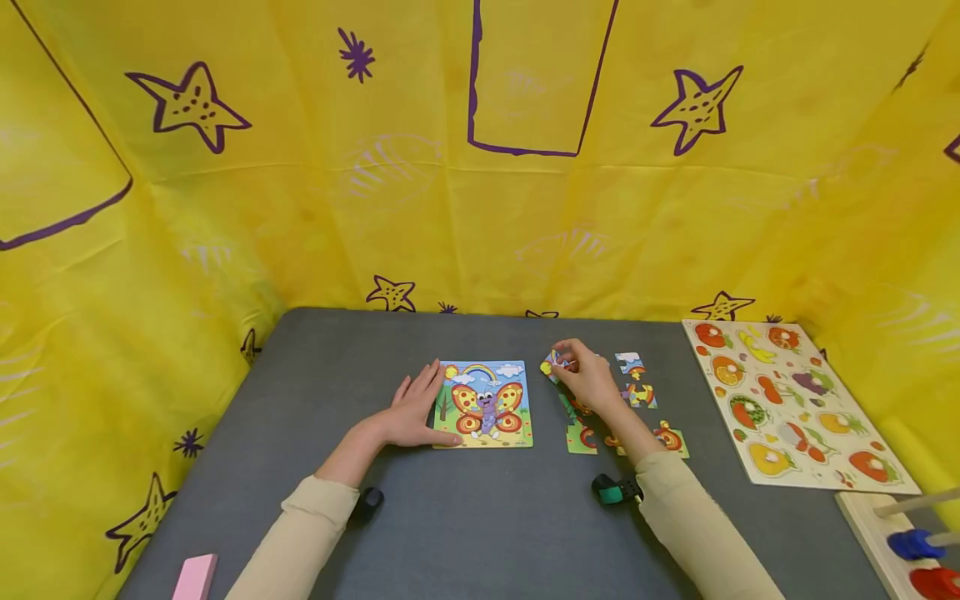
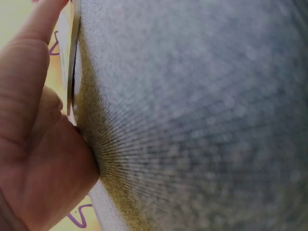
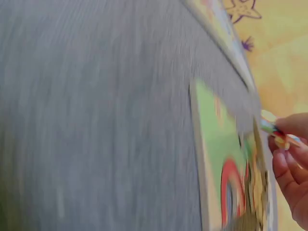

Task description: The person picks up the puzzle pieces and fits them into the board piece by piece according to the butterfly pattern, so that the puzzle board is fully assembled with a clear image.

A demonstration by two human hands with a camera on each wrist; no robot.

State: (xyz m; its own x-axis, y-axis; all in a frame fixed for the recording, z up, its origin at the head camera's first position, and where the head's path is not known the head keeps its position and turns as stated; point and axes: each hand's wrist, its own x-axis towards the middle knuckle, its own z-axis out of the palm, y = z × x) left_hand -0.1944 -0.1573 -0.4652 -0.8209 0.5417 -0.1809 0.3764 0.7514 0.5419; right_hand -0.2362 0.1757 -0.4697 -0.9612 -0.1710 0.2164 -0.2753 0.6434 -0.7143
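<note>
Cream sleeves (image 1: 285,546) stretch up from the bottom edge, nearest of all, and out beyond them both hands are at work over the grey bench (image 1: 450,517)! On the left side, the left hand (image 1: 411,414) lies flat, fingers straight, across the left edge of the butterfly board (image 1: 487,407), its thumb down at the near corner. And what a picture: red-and-yellow wings, purple body, rainbow overhead. Over to the right hand (image 1: 591,382), thumb and fingers pinching a small puzzle piece (image 1: 552,367) (blue and yellow on its face), just right of the board!

Below and beside that hand sit more loose pieces (image 1: 582,438), some partly hidden by the forearm, others in plain sight: green corners, one with cloud and sky. Further right, a fruit board (image 1: 798,406) lies at a slant, strawberries, watermelon and all, with a wooden frame (image 1: 872,537) of blue and red beads (image 1: 915,544) near its closest corner. Bottom left, a pink block (image 1: 195,577); behind everything, star-patterned yellow cloth (image 1: 300,208)!
</note>
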